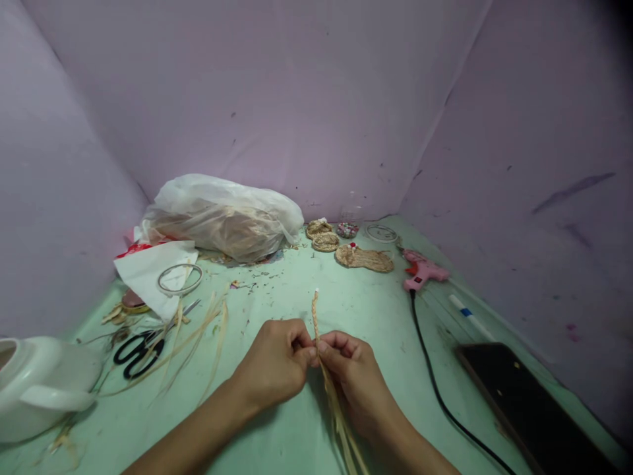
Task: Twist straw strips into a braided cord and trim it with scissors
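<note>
A thin straw-coloured braid (315,313) stands up from between my hands, its white tip pointing away from me. Below the fingers its loose fibre strands (340,425) trail toward me and out of the lower edge. My left hand (274,359) pinches the braid from the left with thumb and forefinger. From the right, my right hand (353,373) pinches the same spot, the strands running along its palm side. The fingertips nearly meet at the braid's lower end. Loose fibre strips (217,336) lie left of my left hand.
Black-handled scissors (141,353), a white pot (54,389) and a ring on white paper (148,270) lie left. A plastic bag (222,218) sits at the back. Woven sole shapes (366,258) lie beyond my hands. Right are a pink glue gun (422,269), its cord, a marker (472,318) and a phone (529,409).
</note>
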`<state>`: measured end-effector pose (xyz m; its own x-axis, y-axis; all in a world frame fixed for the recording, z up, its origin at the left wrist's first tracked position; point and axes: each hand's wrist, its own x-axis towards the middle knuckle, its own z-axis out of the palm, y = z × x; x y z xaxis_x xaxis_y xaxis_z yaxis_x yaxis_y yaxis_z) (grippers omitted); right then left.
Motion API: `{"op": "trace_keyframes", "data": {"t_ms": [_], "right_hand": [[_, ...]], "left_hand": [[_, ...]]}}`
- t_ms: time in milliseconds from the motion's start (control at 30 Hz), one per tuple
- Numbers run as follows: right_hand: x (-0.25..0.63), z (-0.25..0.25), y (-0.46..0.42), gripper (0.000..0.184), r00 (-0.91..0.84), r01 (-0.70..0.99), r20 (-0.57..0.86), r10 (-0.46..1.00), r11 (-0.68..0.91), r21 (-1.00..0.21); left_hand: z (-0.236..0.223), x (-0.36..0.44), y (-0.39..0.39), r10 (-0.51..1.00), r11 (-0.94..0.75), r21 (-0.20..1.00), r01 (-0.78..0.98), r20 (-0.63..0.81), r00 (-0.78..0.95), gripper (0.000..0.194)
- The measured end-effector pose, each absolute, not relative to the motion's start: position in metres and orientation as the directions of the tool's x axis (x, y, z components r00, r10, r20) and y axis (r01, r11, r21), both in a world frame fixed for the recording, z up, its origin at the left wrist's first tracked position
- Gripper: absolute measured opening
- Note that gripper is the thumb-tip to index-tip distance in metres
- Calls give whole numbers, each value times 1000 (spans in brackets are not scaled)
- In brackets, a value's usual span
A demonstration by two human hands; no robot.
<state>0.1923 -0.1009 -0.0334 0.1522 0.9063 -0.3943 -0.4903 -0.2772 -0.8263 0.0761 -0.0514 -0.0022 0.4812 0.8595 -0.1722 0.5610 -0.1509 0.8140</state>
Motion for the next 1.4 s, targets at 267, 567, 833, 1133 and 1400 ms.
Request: {"op": "trace_keyframes", "data": {"t_ms": [267,567,833,1133,1400], "right_hand": [[192,-34,-100,14,255,-403,-289,923,-171,-899],[191,-37,-100,13,260,-303,-263,929,-180,-936],[196,-36,-102,16,214,-1,-123,969,-125,-992],[205,-38,-103,16,161,476,119,980,29,-879],[203,-28,-105,18,233,562,-17,972,-149,-813]], "left_hand": [[1,81,-48,813,118,904,411,-325,482,12],[-1,80,-47,819,117,895,430,-332,468,17],[-5,79,-44,808,232,911,342,-376,453,11],[-26,81,-51,863,189,923,335,-319,393,10],[-39,85,-55,913,280,907,314,-353,205,6]]}}
